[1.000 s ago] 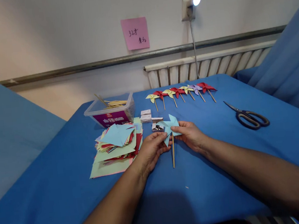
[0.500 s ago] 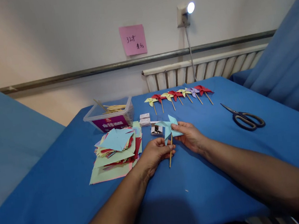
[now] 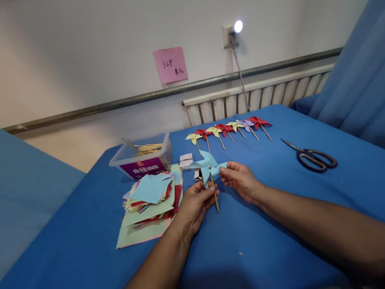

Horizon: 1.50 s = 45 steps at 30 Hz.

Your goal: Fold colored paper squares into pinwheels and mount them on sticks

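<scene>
A light-blue paper pinwheel [image 3: 207,165] with a pin at its centre stands upright on a wooden stick above the table. My left hand [image 3: 197,202] is closed round the stick just under the blades. With thumb and fingers, my right hand [image 3: 241,180] pinches the tip of the right-hand blade. Partly hidden behind the pinwheel is a small open box [image 3: 197,176] with shiny metal bits in it. Left of my left hand lies a pile of cut coloured paper [image 3: 151,189], a light-blue sheet on top.
A clear plastic tub [image 3: 140,157] of wooden sticks stands behind the paper pile. Small white boxes [image 3: 186,159] sit beside it. Several finished pinwheels [image 3: 226,129] lie in a row at the back. Black-handled scissors [image 3: 310,155] rest at the right on the blue cloth [image 3: 278,255].
My right hand has moved from near the pinwheel's centre out to a blade tip, and the pin now shows. The pinwheel has shifted slightly left. My left hand still grips the stick.
</scene>
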Each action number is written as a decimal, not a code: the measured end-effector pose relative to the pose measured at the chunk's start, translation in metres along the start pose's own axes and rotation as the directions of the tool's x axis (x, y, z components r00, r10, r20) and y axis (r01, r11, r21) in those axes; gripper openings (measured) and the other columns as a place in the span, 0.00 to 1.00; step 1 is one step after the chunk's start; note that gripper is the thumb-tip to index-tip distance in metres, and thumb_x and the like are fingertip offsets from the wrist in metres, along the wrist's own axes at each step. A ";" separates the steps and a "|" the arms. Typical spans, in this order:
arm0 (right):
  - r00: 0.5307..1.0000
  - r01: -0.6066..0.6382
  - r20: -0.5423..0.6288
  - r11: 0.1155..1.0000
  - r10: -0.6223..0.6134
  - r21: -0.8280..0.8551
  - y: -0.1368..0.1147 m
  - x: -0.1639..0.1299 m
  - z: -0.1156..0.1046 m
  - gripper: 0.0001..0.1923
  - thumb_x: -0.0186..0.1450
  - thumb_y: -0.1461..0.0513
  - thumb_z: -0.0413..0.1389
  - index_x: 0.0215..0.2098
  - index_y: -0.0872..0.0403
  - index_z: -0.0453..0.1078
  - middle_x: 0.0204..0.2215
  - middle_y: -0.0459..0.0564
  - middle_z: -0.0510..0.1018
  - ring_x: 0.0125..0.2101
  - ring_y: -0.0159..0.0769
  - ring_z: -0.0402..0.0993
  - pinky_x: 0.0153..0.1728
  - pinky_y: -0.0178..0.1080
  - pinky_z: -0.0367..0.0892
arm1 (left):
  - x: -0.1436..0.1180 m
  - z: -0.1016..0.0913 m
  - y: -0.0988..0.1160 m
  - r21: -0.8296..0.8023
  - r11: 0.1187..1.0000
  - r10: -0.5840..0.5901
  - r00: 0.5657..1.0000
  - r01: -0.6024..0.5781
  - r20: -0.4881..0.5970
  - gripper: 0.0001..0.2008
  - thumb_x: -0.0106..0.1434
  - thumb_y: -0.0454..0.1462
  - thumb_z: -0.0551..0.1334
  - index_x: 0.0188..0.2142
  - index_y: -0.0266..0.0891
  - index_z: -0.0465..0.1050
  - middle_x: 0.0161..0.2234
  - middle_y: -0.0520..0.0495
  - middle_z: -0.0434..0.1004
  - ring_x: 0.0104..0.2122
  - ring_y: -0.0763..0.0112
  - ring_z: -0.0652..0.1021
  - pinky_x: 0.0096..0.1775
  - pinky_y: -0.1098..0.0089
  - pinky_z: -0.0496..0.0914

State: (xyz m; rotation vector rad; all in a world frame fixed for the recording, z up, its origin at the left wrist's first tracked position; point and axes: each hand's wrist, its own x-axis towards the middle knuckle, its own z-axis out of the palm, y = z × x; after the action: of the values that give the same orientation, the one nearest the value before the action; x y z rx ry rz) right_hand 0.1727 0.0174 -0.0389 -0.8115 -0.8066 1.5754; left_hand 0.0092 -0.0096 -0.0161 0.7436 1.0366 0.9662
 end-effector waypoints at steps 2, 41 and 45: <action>0.999 0.051 0.008 0.999 -0.051 -0.014 0.000 0.000 0.000 0.16 0.51 0.54 0.69 0.28 0.54 0.71 0.22 0.42 0.73 0.24 0.28 0.69 0.28 0.33 0.61 | 0.000 0.000 0.000 0.002 1.000 -0.010 1.000 0.010 0.007 0.12 0.49 0.33 0.73 0.33 0.36 0.76 0.33 0.48 0.78 0.32 0.73 0.79 0.39 0.71 0.72; 0.966 -0.098 0.191 0.932 0.173 -0.348 0.019 -0.010 0.014 0.18 0.51 0.54 0.65 0.31 0.52 0.63 0.22 0.42 0.77 0.16 0.28 0.70 0.13 0.29 0.54 | 0.004 -0.004 0.005 -0.087 0.976 0.189 0.977 -0.197 -0.097 0.13 0.49 0.35 0.73 0.33 0.35 0.75 0.31 0.49 0.77 0.31 0.73 0.77 0.37 0.73 0.72; 0.968 -0.086 0.194 0.933 0.161 -0.348 0.030 -0.010 0.018 0.22 0.49 0.53 0.66 0.29 0.51 0.59 0.22 0.42 0.77 0.14 0.28 0.69 0.12 0.28 0.52 | 0.003 0.000 0.004 -0.047 0.974 0.217 0.974 -0.220 -0.061 0.16 0.48 0.39 0.73 0.34 0.36 0.72 0.28 0.49 0.76 0.27 0.71 0.77 0.28 0.73 0.70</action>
State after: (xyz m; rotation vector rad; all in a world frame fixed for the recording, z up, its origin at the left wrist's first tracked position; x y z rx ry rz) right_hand 0.1433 0.0021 -0.0542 -0.9589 -1.2320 1.6834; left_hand 0.0088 -0.0054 -0.0135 0.8020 0.9870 1.2059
